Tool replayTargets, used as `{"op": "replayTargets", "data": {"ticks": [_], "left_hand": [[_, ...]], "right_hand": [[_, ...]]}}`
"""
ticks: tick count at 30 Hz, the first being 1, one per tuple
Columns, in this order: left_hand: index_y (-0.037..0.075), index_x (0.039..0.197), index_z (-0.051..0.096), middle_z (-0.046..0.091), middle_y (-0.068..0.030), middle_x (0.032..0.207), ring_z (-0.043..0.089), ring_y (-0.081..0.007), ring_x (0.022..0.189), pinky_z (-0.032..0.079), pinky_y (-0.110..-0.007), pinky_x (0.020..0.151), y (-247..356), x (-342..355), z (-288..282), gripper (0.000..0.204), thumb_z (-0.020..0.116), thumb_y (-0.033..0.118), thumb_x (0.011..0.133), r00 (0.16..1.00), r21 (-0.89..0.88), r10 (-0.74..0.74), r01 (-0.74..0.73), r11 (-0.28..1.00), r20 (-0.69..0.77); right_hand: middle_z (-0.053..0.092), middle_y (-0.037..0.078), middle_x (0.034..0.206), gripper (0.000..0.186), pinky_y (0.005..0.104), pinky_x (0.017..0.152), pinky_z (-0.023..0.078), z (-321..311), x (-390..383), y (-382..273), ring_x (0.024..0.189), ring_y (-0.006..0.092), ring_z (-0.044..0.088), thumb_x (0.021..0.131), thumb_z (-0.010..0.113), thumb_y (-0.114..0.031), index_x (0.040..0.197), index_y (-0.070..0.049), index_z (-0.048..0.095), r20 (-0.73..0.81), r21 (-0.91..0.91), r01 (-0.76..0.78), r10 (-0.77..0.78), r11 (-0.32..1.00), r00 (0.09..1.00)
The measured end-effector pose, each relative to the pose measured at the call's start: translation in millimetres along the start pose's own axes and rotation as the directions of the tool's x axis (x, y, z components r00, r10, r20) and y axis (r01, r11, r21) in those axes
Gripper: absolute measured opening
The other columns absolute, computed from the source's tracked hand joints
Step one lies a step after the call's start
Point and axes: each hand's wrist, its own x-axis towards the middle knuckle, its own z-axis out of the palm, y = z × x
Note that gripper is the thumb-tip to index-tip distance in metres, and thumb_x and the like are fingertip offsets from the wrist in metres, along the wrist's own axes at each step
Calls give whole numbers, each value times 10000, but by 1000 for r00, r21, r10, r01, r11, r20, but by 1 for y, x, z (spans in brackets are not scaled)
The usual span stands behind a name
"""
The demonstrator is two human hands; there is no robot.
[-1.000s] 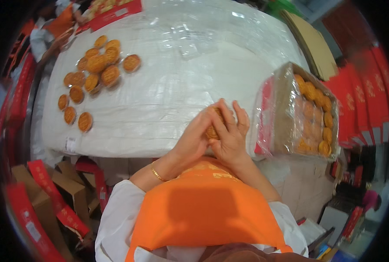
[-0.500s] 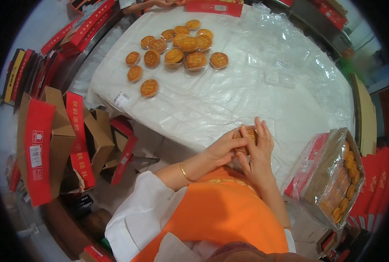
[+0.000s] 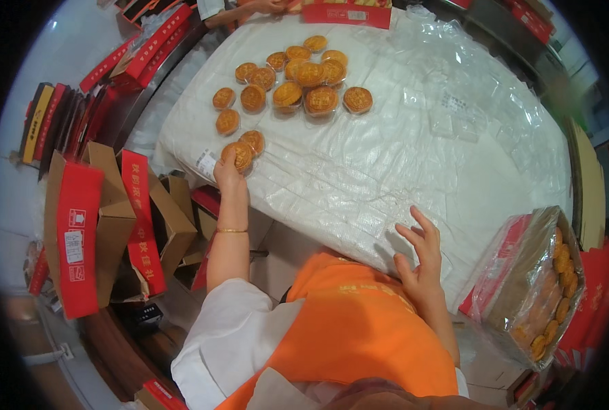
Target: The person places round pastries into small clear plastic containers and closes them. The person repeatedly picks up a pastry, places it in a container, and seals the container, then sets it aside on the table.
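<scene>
At the table's left edge my left hand [image 3: 228, 176] grips a round golden-brown mooncake [image 3: 239, 156]. That one lies against another mooncake [image 3: 252, 142] just behind it. Beyond them several more mooncakes [image 3: 321, 100] in clear plastic trays are grouped on the white-covered table [image 3: 331, 171], some stacked on others. My right hand [image 3: 420, 249] hovers by the table's near edge with its fingers apart and nothing in it.
On the right stands a plastic-lined carton [image 3: 495, 301] with mooncakes inside. Clear plastic trays [image 3: 454, 123] lie on the table's right half. Red-and-brown cartons [image 3: 79, 232] crowd the left. At the far edge, another person's hand [image 3: 270, 7] is near a red box [image 3: 345, 15].
My hands were together around a mooncake near my body. Now the left has carried a mooncake out to the left group, while the right has stayed behind and opened.
</scene>
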Motion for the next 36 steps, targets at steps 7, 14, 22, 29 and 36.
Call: {"op": "replayTargets", "data": {"ticks": [7,14,22,29,36], "left_hand": [[-112,1208,563,646,-176,1170,676,-264,1002,583,-377,819,-18,15,45,320,622,97,973,971,-65,-144,159,985,191],[-93,1149,601,671,-159,1086,662,-213,963,550,-332,818,-29,24,60,290,669,96,940,964,339,213,-257,905,161],[-88,1194,574,664,-142,1114,641,-207,998,522,-328,877,-23,39,84,342,681,111,937,943,320,297,-331,888,152],[-33,1302,537,570,-281,1274,551,-413,1182,426,-502,1013,-31,62,106,597,692,364,884,899,887,418,-294,357,130],[47,1497,361,369,-299,1461,431,-461,1292,409,-535,1034,-40,74,104,784,612,502,910,910,961,414,-117,250,3]], "right_hand": [[525,179,1413,397,434,991,453,2,-11,1,1270,358,491,786,671,-35,1183,-53,669,39,9,-44,44,999,998],[567,158,1352,359,411,936,483,-1,-17,0,1200,349,530,790,691,2,1144,-51,675,40,-41,-55,56,998,998],[578,144,1334,314,395,907,498,2,-16,-1,1177,340,543,805,691,17,1111,-50,681,49,-30,-58,60,998,997],[581,149,1330,294,397,906,498,5,-19,2,1170,339,547,819,683,7,1108,-49,684,28,-58,-80,82,995,996],[598,145,1308,281,411,904,504,5,-19,5,1155,348,562,832,683,-12,1110,-47,681,32,-63,-59,62,996,998]]}}
